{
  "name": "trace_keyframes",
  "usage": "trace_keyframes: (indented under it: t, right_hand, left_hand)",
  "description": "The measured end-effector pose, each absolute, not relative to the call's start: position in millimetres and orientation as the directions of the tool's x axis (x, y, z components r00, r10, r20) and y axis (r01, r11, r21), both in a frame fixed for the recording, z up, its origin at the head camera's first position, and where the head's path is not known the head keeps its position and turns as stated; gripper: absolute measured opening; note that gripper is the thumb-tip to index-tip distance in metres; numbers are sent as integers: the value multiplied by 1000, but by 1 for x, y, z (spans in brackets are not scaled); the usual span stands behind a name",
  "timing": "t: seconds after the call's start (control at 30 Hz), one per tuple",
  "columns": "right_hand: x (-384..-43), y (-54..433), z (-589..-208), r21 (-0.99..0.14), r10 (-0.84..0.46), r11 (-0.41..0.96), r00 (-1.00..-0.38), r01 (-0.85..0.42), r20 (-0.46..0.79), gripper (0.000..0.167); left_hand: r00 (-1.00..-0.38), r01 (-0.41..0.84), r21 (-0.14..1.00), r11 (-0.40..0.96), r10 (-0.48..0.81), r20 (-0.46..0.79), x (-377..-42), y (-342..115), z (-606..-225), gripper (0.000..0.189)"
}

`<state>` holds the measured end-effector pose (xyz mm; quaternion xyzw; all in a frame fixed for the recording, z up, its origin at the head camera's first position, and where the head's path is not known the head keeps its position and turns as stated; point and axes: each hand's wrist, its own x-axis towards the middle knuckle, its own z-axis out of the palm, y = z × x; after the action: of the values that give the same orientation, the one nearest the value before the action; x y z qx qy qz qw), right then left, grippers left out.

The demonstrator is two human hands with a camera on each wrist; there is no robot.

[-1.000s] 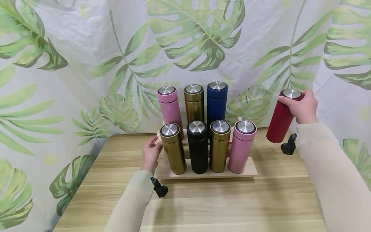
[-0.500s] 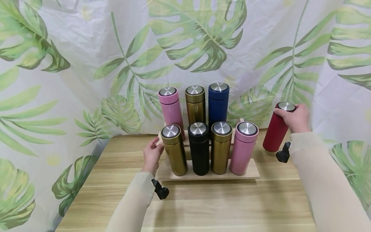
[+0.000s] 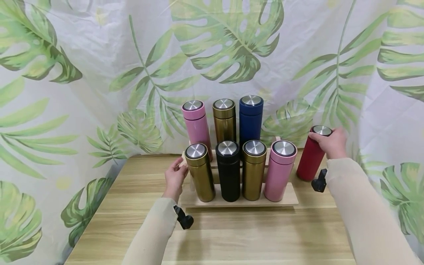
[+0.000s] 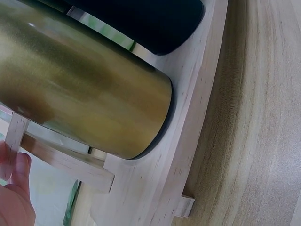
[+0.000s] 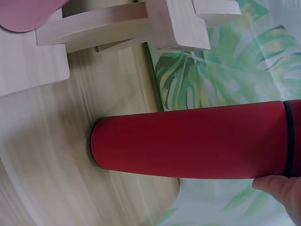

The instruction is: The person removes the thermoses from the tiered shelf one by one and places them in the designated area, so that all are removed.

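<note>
Lower and closer to the rack (image 3: 289,197) than in the earlier head frames, the red flask (image 3: 310,158) is now at the right of the tabletop (image 3: 245,239), just beside the rack's right end. Head view: the right hand (image 3: 332,144) grips it near the steel lid, apparently because a high hold leaves the base free. The left hand (image 3: 175,180) is at the rack's opposite end, beside a gold flask (image 3: 201,176). That flask shares the front step with a black flask (image 3: 229,175), a second gold flask (image 3: 254,175) and a pink flask (image 3: 279,175). The rear step carries another pink flask (image 3: 197,129), a third gold flask (image 3: 225,127) and a blue flask (image 3: 251,121); the stepped layout presumably keeps the rear lids accessible. Left wrist view: the left grip pinches a wooden strut (image 4: 17,129), thumb and finger on opposite sides, probably to steady the rack. Right wrist view: the right grip pinches the red flask's upper end, thumb (image 5: 277,186) against its side by the dark seam (image 5: 289,139); the other fingers are hidden. Whether its base touches the tabletop cannot be confirmed.
</note>
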<state>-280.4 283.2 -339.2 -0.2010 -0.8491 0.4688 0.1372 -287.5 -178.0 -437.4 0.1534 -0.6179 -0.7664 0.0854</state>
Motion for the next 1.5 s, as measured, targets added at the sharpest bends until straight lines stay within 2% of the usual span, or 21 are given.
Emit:
trace_keyframes:
  t: [0.3, 0.53, 0.77, 0.87, 1.1, 1.27, 1.5]
  right_hand:
    - [-277, 283, -345, -851, 479, 471, -878, 232, 26, 69]
    - [-277, 286, -334, -808, 399, 542, -917, 230, 6, 56]
    - [-276, 293, -305, -783, 273, 582, -960, 221, -69, 97]
    - [-277, 294, -291, -780, 258, 589, -964, 212, -67, 103]
    - [-279, 286, -266, -780, 214, 603, -976, 168, -45, 109]
    - [-277, 272, -250, -794, 160, 586, -984, 162, -82, 111]
    - [-276, 256, -233, -807, 91, 577, -992, 123, -86, 106]
  left_hand:
    - [-940, -53, 972, -228, -318, -125, -287, -176, -440, 45]
    - [-944, -45, 971, -235, -308, -118, -290, -180, -439, 45]
    - [-946, -35, 971, -236, -306, -109, -290, -181, -437, 46]
    - [-946, -35, 970, -240, -306, -110, -289, -180, -436, 46]
    - [-951, -43, 967, -252, -285, -117, -287, -178, -437, 47]
    - [-952, -47, 964, -261, -281, -122, -287, -178, -438, 47]
    - [-950, -25, 974, -225, -297, -93, -290, -178, -441, 45]
